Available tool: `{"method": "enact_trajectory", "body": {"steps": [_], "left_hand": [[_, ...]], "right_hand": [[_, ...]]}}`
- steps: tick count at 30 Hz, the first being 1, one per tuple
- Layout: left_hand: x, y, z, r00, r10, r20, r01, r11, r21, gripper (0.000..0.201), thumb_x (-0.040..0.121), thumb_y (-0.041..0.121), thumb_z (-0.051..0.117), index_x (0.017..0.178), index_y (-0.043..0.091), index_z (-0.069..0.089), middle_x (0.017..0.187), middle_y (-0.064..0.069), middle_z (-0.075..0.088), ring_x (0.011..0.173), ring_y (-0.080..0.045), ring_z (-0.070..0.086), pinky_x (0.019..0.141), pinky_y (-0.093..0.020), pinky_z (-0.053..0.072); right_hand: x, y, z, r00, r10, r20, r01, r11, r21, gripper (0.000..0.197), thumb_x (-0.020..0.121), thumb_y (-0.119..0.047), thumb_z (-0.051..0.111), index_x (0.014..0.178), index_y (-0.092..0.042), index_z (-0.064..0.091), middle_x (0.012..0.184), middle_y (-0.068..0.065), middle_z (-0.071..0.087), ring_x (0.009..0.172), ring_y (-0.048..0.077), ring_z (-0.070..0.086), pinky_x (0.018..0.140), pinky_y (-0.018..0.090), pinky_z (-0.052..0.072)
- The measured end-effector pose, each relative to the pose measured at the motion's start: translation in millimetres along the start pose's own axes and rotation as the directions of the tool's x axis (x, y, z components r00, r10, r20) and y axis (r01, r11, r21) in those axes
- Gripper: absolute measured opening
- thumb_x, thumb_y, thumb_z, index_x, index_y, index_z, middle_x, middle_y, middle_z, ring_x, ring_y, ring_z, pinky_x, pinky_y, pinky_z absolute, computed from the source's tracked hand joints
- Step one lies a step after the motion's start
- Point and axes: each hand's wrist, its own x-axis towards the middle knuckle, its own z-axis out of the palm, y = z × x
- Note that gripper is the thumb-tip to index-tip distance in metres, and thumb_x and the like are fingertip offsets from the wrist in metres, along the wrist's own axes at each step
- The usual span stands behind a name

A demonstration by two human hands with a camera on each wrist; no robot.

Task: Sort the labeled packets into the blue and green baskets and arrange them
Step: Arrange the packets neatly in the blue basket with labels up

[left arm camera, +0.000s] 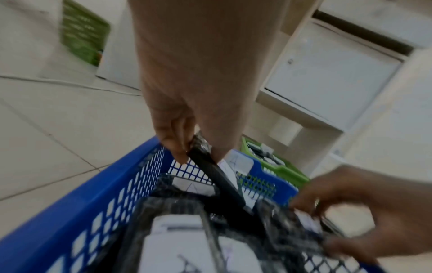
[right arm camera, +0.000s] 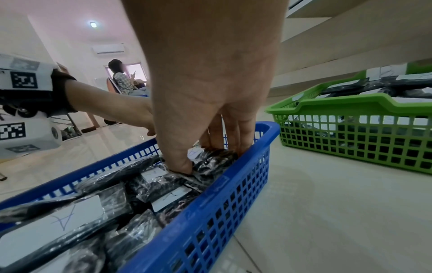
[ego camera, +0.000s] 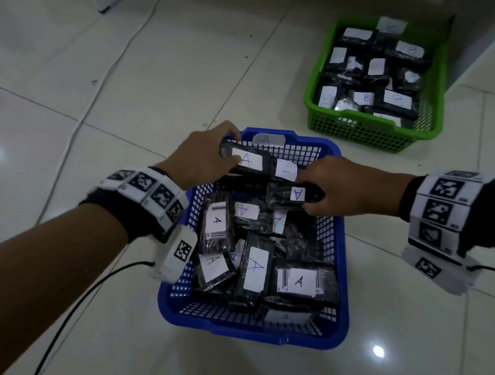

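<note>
1. Glossy pale tiled floor (ego camera: 149, 68), with white cabinet fronts behind; a seated person shows far off in the right wrist view.
2. Blue plastic lattice basket (ego camera: 343, 273), close before us: black film-wrapped packets with white labels marked A, lying in loose overlapping rows, not yet squared up.
3. Green plastic lattice basket (ego camera: 373, 132), farther off to the right, well apart from the blue one: more black wrapped packets with white labels; one reads B, the rest are too small to read.
4. Our left hand (ego camera: 204, 153), fingers and thumb curled round a black packet labelled A (ego camera: 247, 160) at the far end of the blue basket, lifted and tilted above the pile.
5. Our right hand (ego camera: 330, 188), thumb and fingers pinching another black packet labelled A (ego camera: 295, 195) against the basket's right wall, just beside the first.
6. Loose packets on the floor: none that we can see in these views.
7. Progress, as we judge it: sorting looks finished or nearly so; what remains is the arranging, with the blue basket in hand now and the green one looking fairly tidy, though possibly needing a check.
</note>
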Motion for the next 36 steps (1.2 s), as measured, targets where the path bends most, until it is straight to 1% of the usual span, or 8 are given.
{"method": "enact_trajectory", "body": {"steps": [3,8,16,23,26,29,33,36], "left_hand": [[3.3,-4.9,12.7,0.988,0.152,-0.041,-0.126,0.917,0.378,0.032,0.099,0.041,0.058,0.127,0.026,0.059,0.099,-0.001,0.069,0.088,-0.024,0.065,0.079,-0.036,0.053],[5.9,-6.4,23.2,0.994,0.006,0.111,-0.073,0.784,0.617,0.06,0.085,0.074,0.055,0.128,0.033,0.057,0.12,-0.002,0.057,0.1,-0.026,0.063,0.08,-0.042,0.055],[16.6,4.9,22.7,0.988,0.086,0.13,-0.156,0.559,0.815,0.037,0.095,0.051,0.061,0.109,0.017,0.064,0.095,-0.002,0.059,0.091,-0.025,0.064,0.065,-0.033,0.041],[21.0,-0.9,28.9,0.995,0.012,0.096,-0.079,0.668,0.74,0.043,0.089,0.055,0.067,0.101,0.014,0.061,0.091,-0.003,0.058,0.085,-0.024,0.061,0.064,-0.034,0.044],[17.0,4.1,26.5,0.994,0.106,-0.027,-0.057,0.714,0.697,0.051,0.093,0.066,0.051,0.077,0.019,0.06,0.066,0.005,0.05,0.06,-0.018,0.051,0.056,-0.029,0.042],[10.9,12.8,26.0,0.976,0.18,-0.123,-0.084,0.831,0.549,0.042,0.097,0.055,0.047,0.081,0.024,0.071,0.065,0.006,0.059,0.059,-0.018,0.054,0.057,-0.028,0.045],[5.4,22.2,38.8,0.962,0.248,0.114,-0.273,0.874,0.402,0.036,0.097,0.044,0.053,0.081,0.019,0.074,0.069,0.004,0.068,0.064,-0.014,0.062,0.065,-0.036,0.057],[1.1,27.7,52.9,0.917,0.22,0.334,-0.337,0.875,0.348,0.026,0.094,0.044,0.059,0.098,0.021,0.071,0.09,0.005,0.069,0.084,-0.014,0.066,0.08,-0.037,0.058]], "right_hand": [[1.2,-1.0,3.4,1.0,0.008,-0.009,-0.008,1.0,-0.021,0.024,0.083,-0.043,0.065,0.096,-0.022,0.062,0.085,-0.008,0.06,0.074,0.007,0.059,0.067,0.034,0.055],[-1.8,-0.4,9.2,1.0,0.02,0.003,-0.02,1.0,-0.016,0.025,0.085,-0.043,0.063,0.097,-0.021,0.063,0.086,-0.006,0.06,0.075,0.01,0.06,0.067,0.036,0.055],[-3.1,-6.9,14.3,1.0,0.014,-0.015,-0.014,1.0,-0.011,0.029,0.088,-0.042,0.063,0.104,-0.018,0.064,0.093,-0.001,0.062,0.079,0.014,0.06,0.07,0.034,0.055],[-0.1,-4.8,15.2,0.997,0.047,-0.068,-0.045,0.999,0.031,0.031,0.089,-0.041,0.059,0.11,-0.018,0.062,0.098,-0.001,0.061,0.085,0.014,0.06,0.074,0.035,0.055],[-1.2,-4.3,12.2,0.983,0.078,-0.167,-0.068,0.995,0.067,0.025,0.088,-0.038,0.061,0.105,-0.019,0.062,0.094,-0.003,0.06,0.083,0.013,0.059,0.072,0.035,0.054],[-2.7,-3.4,4.2,0.967,0.094,-0.236,-0.09,0.996,0.026,0.018,0.083,-0.036,0.067,0.092,-0.021,0.061,0.087,-0.006,0.056,0.081,0.014,0.054,0.067,0.033,0.049],[-3.4,2.9,-8.4,0.939,0.156,-0.306,-0.149,0.988,0.046,0.029,0.075,-0.036,0.073,0.097,-0.019,0.065,0.089,-0.003,0.06,0.081,0.015,0.054,0.064,0.03,0.045],[-5.2,2.6,-10.1,0.904,0.223,-0.365,-0.158,0.967,0.2,0.031,0.072,-0.031,0.078,0.099,-0.018,0.066,0.089,-0.004,0.063,0.075,0.01,0.057,0.06,0.021,0.043]]}}
